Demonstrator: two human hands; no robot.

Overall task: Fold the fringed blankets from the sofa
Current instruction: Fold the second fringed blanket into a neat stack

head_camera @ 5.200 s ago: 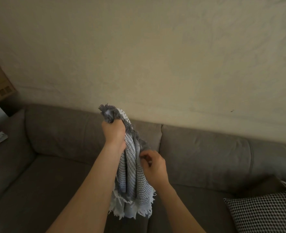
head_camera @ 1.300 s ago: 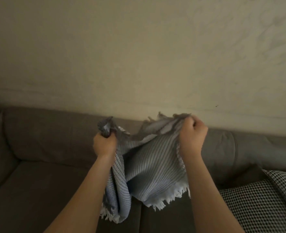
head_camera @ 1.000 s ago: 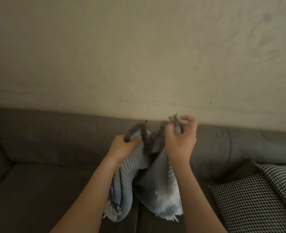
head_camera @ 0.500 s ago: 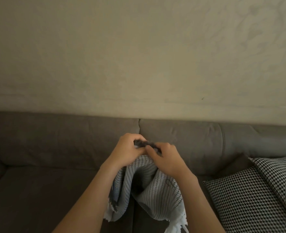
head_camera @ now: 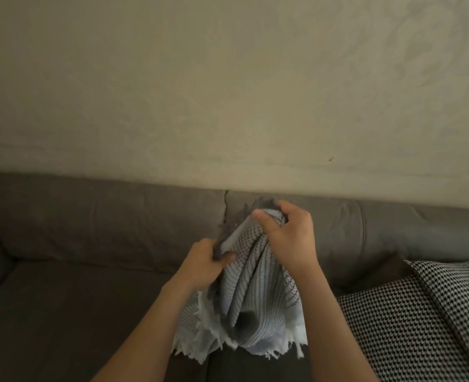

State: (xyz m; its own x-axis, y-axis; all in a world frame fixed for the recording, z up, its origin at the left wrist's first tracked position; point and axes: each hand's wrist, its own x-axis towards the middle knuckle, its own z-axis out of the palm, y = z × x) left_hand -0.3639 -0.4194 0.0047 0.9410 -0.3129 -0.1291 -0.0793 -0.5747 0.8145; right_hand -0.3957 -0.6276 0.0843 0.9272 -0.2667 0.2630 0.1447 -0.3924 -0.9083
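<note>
A grey-and-white striped blanket (head_camera: pixel 251 296) with a pale fringe hangs bunched in front of me, above the sofa seat. My right hand (head_camera: pixel 288 238) grips its gathered top edge, raised a little higher. My left hand (head_camera: pixel 204 264) holds a fold of the same top edge just lower and to the left. The fringe dangles at the bottom, close to the seam between two seat cushions. How the layers lie inside the bundle is hidden.
The grey sofa (head_camera: pixel 90 299) runs across the view, its backrest against a beige wall (head_camera: pixel 228 92). Two black-and-white houndstooth cushions (head_camera: pixel 420 321) lie on the seat at the right.
My hands, spread apart with the blanket stretched between them, came together at its top edge. Now the right hand has lifted slightly above the left, and the cloth hangs bunched.
</note>
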